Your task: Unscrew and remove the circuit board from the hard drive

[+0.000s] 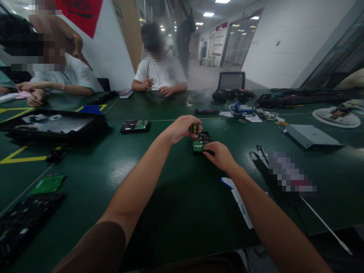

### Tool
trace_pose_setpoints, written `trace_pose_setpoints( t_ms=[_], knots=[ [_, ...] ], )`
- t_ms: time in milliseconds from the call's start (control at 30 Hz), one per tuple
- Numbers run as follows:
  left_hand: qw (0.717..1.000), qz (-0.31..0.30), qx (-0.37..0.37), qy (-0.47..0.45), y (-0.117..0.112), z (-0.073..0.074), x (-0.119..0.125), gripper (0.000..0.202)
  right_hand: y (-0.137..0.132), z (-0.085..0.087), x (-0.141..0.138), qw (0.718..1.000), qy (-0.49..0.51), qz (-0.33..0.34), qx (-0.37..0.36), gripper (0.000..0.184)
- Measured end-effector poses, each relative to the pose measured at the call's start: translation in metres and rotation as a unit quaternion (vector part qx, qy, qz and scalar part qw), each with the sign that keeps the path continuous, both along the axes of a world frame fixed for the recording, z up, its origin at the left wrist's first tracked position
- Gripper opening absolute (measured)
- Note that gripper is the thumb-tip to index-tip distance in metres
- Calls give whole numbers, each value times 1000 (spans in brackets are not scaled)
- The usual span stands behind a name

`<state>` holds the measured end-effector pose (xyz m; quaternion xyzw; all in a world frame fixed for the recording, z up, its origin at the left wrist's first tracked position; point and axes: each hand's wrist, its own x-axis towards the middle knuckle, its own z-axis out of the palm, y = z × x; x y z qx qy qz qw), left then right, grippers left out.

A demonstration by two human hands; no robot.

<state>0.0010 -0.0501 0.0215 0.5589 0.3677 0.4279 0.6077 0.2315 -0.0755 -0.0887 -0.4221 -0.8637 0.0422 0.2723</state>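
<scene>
In the middle of the table lies a small black device (201,136) with a green circuit board (198,146) on its near part. My left hand (183,129) is over its far left side, closed round a yellow-and-black screwdriver (195,129); only the handle shows, and its tip is hidden. From the right, my right hand (220,154) pinches the near right edge of the device, its fingers touching beside the board. A similar hard drive (135,126) with a partly green face rests to the left, apart from both hands.
A black tray (54,123) stands at left, with a green board (47,184) nearer. By my right forearm lies a white-and-blue strip (240,204). A grey metal box (311,135), cables (241,110) and a white fan grille (335,116) are at right. Co-workers sit opposite.
</scene>
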Motion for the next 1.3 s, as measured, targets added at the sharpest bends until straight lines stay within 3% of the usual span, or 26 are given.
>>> trace_pose_setpoints(
  t_ms=[367, 833, 1033, 1133, 1300],
  knots=[
    [999, -26, 12, -17, 0, -2, 0, 15, -2, 1, -1, 1000, -5, -2, 5, 17],
    [999, -8, 37, 9, -1, -1, 2, 14, -1, 0, -1, 1000, -12, -7, 9, 18],
    [998, -34, -23, -37, 0, -4, 3, 15, 0, 0, -1, 1000, -14, 0, 11, 19],
    [998, -21, -29, -54, 4, -8, 2, 15, -1, 0, 0, 1000, -16, -2, 16, 18],
    [1000, 22, 6, -7, 10, -9, -3, 16, 0, -1, 0, 1000, -12, 1, 17, 19]
  ],
)
